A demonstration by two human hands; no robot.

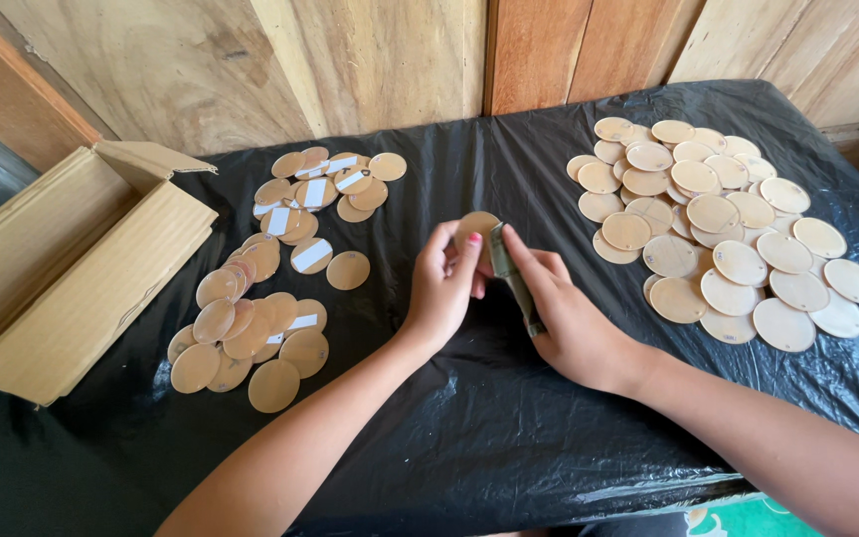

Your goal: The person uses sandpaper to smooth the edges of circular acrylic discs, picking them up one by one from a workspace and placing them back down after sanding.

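- The left hand pinched a round wooden disc between thumb and fingertips, holding it upright above the black sheet.
- The right hand gripped a narrow grey-green strip, fingers curled around it, its top end touching the disc.
- Left of the disc lay a heap of darker discs, some bearing white labels.
- Right of the disc lay a pile of paler discs.
- An open cardboard box sat far left of the disc, at the sheet's edge.
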